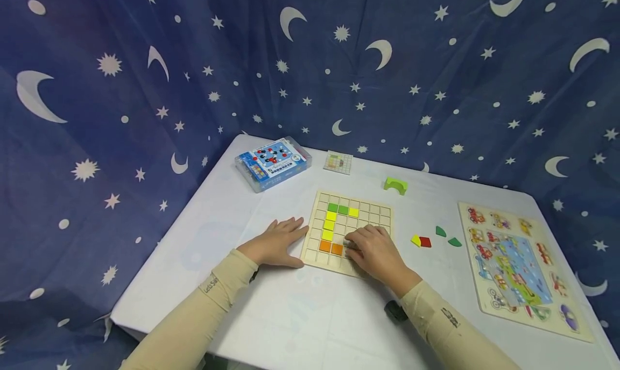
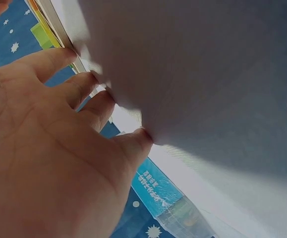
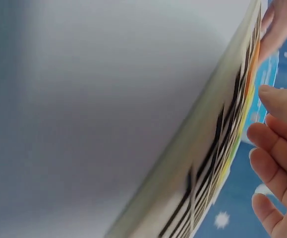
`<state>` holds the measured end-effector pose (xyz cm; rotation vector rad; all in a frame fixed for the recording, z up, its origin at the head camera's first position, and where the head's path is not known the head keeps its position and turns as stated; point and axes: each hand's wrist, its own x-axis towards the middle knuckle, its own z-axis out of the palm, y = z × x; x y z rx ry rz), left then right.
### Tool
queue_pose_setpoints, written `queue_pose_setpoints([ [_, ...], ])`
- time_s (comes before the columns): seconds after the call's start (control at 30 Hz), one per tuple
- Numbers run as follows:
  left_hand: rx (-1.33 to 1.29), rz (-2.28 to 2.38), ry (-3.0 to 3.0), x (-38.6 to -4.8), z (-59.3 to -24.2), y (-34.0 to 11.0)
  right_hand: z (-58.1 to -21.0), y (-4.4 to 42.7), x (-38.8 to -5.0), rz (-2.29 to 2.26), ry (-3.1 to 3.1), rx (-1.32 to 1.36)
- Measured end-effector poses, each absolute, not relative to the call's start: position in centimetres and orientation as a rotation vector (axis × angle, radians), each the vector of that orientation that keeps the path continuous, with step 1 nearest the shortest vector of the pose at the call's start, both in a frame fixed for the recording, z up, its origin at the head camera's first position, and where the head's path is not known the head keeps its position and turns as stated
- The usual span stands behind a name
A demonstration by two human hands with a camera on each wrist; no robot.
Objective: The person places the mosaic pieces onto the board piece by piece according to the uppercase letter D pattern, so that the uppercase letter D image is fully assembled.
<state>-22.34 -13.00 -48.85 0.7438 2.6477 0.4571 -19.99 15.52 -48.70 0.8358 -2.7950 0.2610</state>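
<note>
A wooden grid board (image 1: pixel 360 274) lies on the white table, holding green pieces (image 1: pixel 332 207), yellow pieces (image 1: pixel 329 225) and orange pieces (image 1: pixel 336 249). My left hand (image 1: pixel 278 243) rests spread on the cloth, its fingertips at the board's left edge; the left wrist view shows the fingers (image 2: pixel 103 104) straight. Over the lower right of the board is my right hand (image 1: pixel 378 254). In the right wrist view that hand (image 3: pixel 282 158) has its fingers loosely bent beside the board (image 3: pixel 202 163), and nothing shows between them.
A clear box with a blue label (image 1: pixel 273 163) and a small pattern card (image 1: pixel 338 163) lie behind the board. A green arch block (image 1: pixel 396 185) stands back right. Loose red (image 1: pixel 425 242), yellow (image 1: pixel 415 241) and green pieces (image 1: pixel 440 231) lie right, near a vehicle puzzle board (image 1: pixel 544 324).
</note>
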Motion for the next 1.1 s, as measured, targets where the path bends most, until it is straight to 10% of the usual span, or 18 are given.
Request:
queue_pose_setpoints([
  [0.57, 0.752, 0.449, 2.645, -22.1, -48.5, -13.0, -48.9, 29.2, -20.2, 0.161, -3.013, 0.329],
  [1.1, 0.742, 0.456, 2.642, -22.1, -48.5, -12.9, -48.2, 30.4, -21.8, 0.168, -3.020, 0.587],
])
